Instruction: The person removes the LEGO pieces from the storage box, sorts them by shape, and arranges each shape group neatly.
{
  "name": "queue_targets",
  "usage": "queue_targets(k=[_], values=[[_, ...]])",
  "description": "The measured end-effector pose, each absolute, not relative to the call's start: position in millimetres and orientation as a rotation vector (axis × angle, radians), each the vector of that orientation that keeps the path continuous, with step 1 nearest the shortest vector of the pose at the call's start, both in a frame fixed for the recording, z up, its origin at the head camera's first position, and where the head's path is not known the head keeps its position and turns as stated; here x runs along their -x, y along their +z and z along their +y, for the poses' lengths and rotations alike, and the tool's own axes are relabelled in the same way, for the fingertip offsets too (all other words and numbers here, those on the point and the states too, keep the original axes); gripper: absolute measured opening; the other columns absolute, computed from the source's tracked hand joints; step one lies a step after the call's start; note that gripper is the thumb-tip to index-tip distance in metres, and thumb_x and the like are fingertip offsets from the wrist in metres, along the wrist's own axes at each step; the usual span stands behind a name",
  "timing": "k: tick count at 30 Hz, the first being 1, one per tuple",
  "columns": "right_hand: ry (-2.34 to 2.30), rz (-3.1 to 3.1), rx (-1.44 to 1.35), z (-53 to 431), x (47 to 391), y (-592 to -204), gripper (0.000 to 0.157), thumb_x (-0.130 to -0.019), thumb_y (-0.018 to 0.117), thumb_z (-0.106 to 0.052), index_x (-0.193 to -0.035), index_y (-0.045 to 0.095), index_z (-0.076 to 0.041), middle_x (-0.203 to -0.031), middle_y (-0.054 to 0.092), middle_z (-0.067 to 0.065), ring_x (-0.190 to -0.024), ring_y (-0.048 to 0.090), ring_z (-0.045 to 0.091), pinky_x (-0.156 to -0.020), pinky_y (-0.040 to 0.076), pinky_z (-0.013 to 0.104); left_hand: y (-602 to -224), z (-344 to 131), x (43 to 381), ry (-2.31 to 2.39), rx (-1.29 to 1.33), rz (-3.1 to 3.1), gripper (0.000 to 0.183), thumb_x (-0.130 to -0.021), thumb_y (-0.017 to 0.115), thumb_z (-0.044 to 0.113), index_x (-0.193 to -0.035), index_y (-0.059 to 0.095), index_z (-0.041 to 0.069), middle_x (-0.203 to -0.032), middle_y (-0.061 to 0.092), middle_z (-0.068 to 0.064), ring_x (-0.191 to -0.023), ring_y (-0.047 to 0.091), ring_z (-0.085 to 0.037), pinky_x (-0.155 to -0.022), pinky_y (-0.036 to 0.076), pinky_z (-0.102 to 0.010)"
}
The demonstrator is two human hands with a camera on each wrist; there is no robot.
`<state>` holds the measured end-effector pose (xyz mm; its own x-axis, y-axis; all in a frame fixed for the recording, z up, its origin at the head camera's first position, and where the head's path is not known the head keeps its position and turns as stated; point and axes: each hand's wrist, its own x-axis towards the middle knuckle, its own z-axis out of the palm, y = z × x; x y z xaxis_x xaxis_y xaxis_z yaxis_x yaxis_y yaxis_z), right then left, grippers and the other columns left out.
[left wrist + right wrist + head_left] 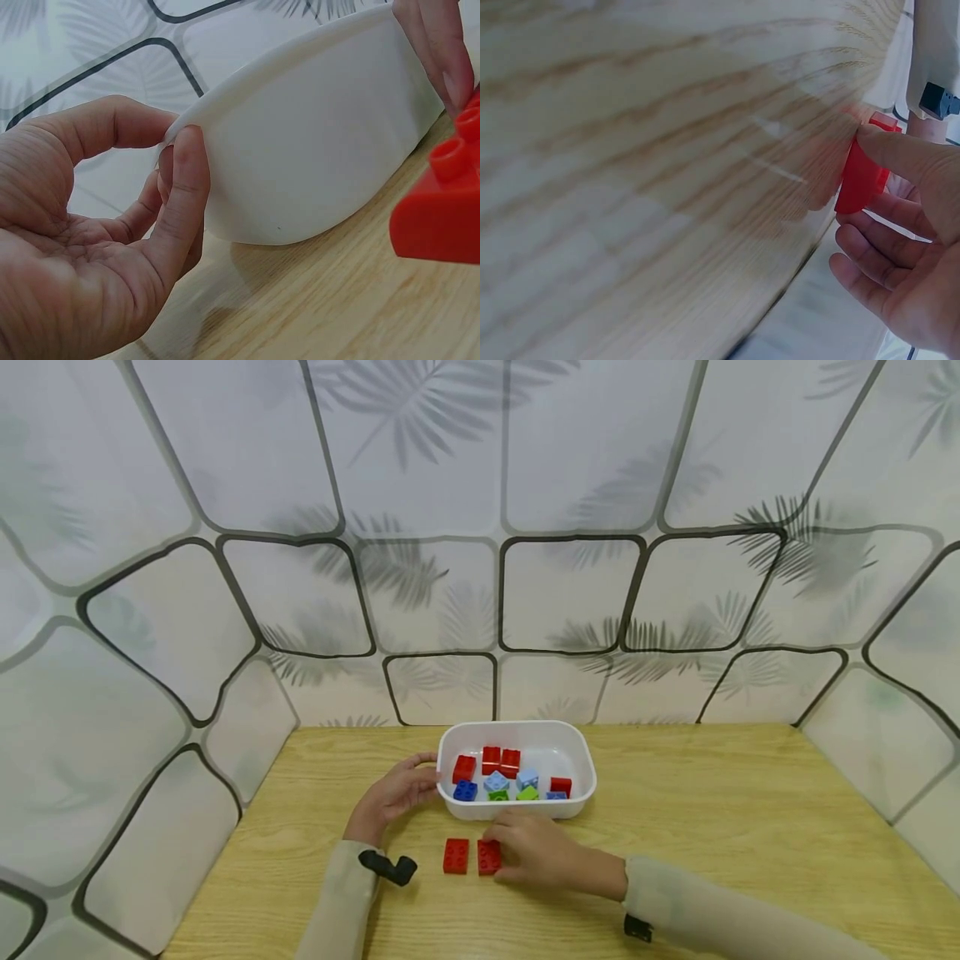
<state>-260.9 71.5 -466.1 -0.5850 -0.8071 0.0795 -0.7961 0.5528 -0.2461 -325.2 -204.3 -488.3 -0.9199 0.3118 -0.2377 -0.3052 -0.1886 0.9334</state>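
A white plastic tub (517, 811) stands on the table with several toy building bricks inside. My left hand (397, 793) pinches the tub's left rim between thumb and fingers, as the left wrist view shows at the white wall (300, 142). In front of the tub, my right hand (542, 852) holds a red brick (488, 857) by its ends, thumb on the near side and fingers on the far side. That brick (862, 176) sits at the table surface in the right wrist view. Just left of it lies another red brick (455, 856), studs up and apart from both hands.
Inside the tub are red bricks (491, 760), a dark blue brick (465, 791), light blue bricks (527, 778) and green bricks (527, 793). The wooden table (712, 810) meets a patterned curtain (570, 593) at the back and sides.
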Motion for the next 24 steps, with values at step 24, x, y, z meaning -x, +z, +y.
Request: queue_targets(k=[24], values=[[-0.367,2.716,1.406,73.3,260.7,-467.2,0.045,-0.088,0.080,-0.039,-0.123,0.070,-0.014,-0.116,0.070,-0.003,-0.108,0.061,0.011,-0.098,0.053,0.029,-486.1,-203.9,323.1,2.138,-0.034,1.696,0.051,-0.101,0.054,0.000,-0.146,0.031,-0.006,-0.109,0.069,-0.004,-0.088,0.069,-0.008,-0.085,0.059,-0.023]])
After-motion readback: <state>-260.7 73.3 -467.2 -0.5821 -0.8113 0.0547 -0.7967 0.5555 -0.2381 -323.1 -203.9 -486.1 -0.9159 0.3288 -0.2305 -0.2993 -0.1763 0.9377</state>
